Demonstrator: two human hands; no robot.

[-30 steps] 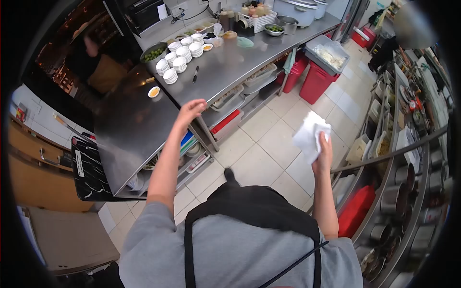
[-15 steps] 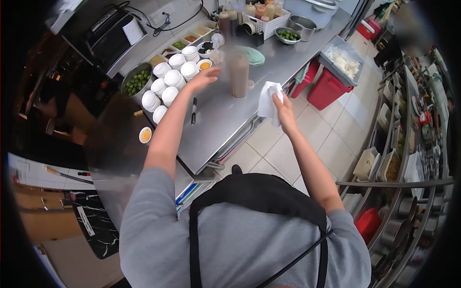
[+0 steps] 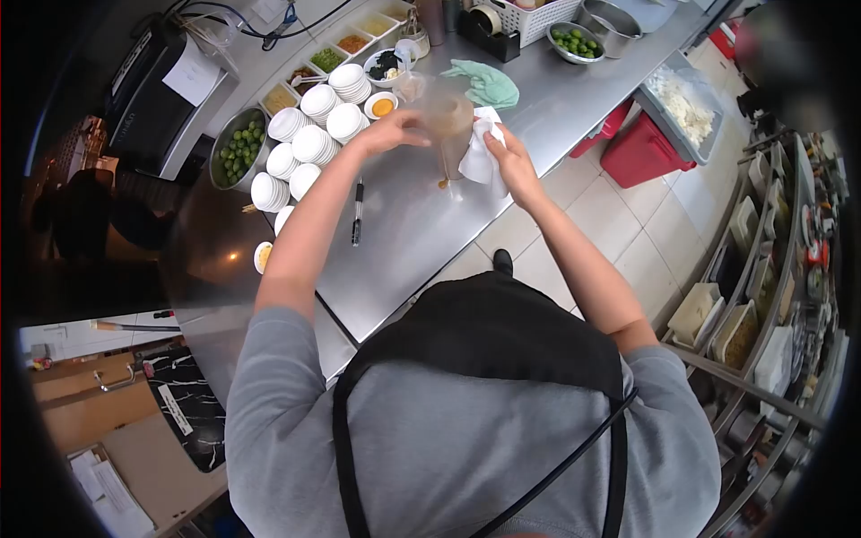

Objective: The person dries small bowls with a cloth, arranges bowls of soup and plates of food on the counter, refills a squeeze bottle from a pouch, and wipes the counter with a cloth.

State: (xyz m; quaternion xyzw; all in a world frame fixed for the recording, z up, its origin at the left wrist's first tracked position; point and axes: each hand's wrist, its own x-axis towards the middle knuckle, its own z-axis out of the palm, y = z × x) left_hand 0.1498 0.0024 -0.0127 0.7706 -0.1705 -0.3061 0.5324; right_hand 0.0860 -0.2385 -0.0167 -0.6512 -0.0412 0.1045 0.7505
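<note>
A tall clear container [image 3: 453, 143] of brownish contents stands on the steel counter, its upper part blurred. My left hand [image 3: 395, 133] is at its left side, fingers stretched toward it and slightly curved; whether they touch it I cannot tell. My right hand [image 3: 513, 163] is closed on a white paper towel [image 3: 482, 161], which lies against the container's right side. A small brownish spot [image 3: 443, 184] shows at the container's base. A black pen [image 3: 358, 215] lies on the counter below my left hand.
Stacked white cups [image 3: 314, 143] stand left of my left arm, beside a bowl of green limes [image 3: 239, 154]. A small bowl of orange sauce [image 3: 383, 107] and a green cloth [image 3: 484, 84] lie beyond. A red bin [image 3: 635, 157] stands right of the counter [image 3: 404, 242].
My right hand has brought the paper towel leftward to the container. My left hand has moved closer to the container's side. The camera view has shifted.
</note>
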